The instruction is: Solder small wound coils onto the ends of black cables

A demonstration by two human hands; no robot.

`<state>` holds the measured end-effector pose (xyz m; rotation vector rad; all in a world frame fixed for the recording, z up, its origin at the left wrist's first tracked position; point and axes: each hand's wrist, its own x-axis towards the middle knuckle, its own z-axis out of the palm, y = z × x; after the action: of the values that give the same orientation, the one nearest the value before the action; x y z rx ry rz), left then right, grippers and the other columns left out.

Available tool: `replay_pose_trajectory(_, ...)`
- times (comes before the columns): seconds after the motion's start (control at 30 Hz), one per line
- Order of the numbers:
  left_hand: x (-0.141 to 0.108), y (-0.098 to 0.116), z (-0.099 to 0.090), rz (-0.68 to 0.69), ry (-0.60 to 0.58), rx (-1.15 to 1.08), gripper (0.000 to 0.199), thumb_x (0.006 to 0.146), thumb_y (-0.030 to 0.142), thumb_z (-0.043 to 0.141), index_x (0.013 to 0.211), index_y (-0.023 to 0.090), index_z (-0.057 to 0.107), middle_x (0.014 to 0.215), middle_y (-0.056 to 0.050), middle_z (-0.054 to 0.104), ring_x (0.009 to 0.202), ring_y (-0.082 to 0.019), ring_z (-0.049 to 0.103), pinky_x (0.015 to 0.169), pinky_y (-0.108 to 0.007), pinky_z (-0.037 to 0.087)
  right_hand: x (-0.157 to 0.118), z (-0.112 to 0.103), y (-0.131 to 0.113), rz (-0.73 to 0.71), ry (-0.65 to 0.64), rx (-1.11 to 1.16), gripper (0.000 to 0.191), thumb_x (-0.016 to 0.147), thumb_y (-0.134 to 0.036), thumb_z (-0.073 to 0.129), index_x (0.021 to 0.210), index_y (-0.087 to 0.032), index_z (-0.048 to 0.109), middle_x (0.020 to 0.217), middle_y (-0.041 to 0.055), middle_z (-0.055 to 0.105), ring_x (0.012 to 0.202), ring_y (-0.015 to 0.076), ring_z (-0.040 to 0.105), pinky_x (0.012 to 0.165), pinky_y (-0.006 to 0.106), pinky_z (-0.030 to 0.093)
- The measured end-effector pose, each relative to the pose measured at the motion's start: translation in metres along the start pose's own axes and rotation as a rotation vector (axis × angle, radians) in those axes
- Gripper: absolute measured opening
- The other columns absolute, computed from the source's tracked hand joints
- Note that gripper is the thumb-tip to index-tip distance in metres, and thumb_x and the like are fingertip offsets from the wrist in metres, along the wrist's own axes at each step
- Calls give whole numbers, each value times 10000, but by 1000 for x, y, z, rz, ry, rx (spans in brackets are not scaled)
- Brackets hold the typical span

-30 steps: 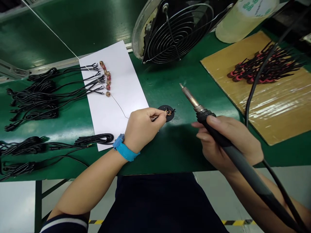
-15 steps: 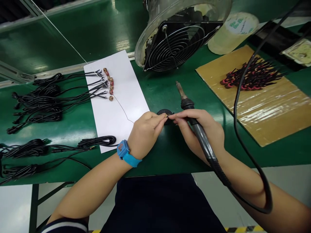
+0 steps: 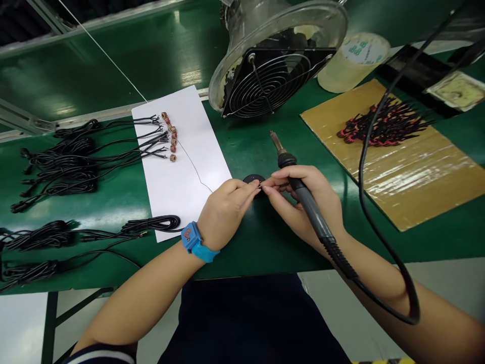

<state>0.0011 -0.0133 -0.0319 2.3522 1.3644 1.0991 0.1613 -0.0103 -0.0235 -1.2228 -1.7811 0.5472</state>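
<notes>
Fingers of L hand (image 3: 221, 215) pinch a tiny part (image 3: 259, 187), too hidden to ID, over black disc (image 3: 249, 178) approx ctr of frame, w/ R hand (image 3: 328, 194) just beside, its fingers closed round soldering iron (image 3: 311, 208), tip up, & red/black parts (image 3: 394, 124) on brown board (image 3: 409, 187), upper right.

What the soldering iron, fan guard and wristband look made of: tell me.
Soldering iron handle: probably plastic or rubber, dark grey with soft sheen. Its barrel: seemingly metal, dull, browned. Fan guard: likely metal wire, thin glinting rings. Wristband: matte bright blue; fabric or rubber, unclear.
</notes>
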Motion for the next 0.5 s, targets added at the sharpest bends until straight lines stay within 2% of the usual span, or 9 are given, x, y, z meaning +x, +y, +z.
replay_pose_trajectory(0.3, 1, -1, -1, -19, -27, -41, 187, 882, 185, 534, 998, 121, 667, 787, -38, 636, 722, -92, 605, 657, -187, 524, 6, -3, 4, -92, -62, -60, 283, 776, -132, 634, 1012, -236, 517, 833, -31, 637, 744, 110, 633, 680, 227, 535)
replay_pose_trajectory(0.5, 2, -1, 0, -158, -60, -201, 186, 870, 182, 554, 997, 168, 688, 790, -33, 635, 755, -108, 605, 669, -222, 528, 1, -1, 5, -264, -14, -247, 166, 823, -144, 586, 960, -237, 571, 814, -9, 642, 693, 134, 603, 599, 260, 496)
